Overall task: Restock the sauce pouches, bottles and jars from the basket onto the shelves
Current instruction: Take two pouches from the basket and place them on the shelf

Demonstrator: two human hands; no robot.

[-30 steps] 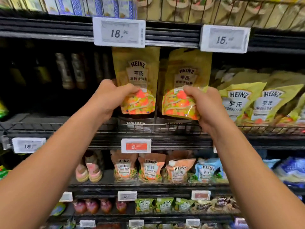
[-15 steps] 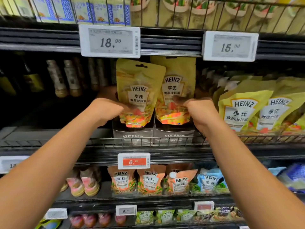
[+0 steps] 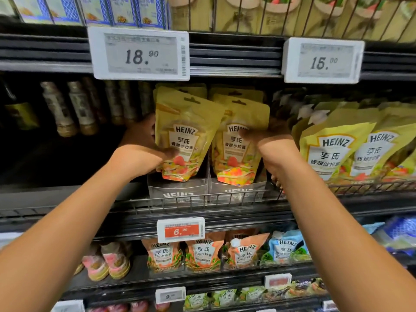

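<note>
Two yellow Heinz sauce pouches stand in grey display boxes on the middle shelf. My left hand (image 3: 144,152) grips the left pouch (image 3: 186,136) by its left edge, thumb on the front and fingers behind it. My right hand (image 3: 267,143) holds the right pouch (image 3: 236,154) at its right side, thumb across the label. More yellow pouches stand behind both. The left box (image 3: 177,192) and right box (image 3: 238,190) sit behind the shelf's wire rail (image 3: 202,199). The basket is out of view.
Larger yellow Heinz pouches (image 3: 333,152) fill the shelf to the right. Dark bottles (image 3: 74,109) stand at the back left, with a bare shelf stretch in front. Price tags (image 3: 139,54) hang from the shelf above. Orange and blue pouches (image 3: 202,253) line the lower shelf.
Both hands have carried the two pouches up and back into the boxes, and the pouches now stand deeper and more upright. The camera has come closer to the shelf.
</note>
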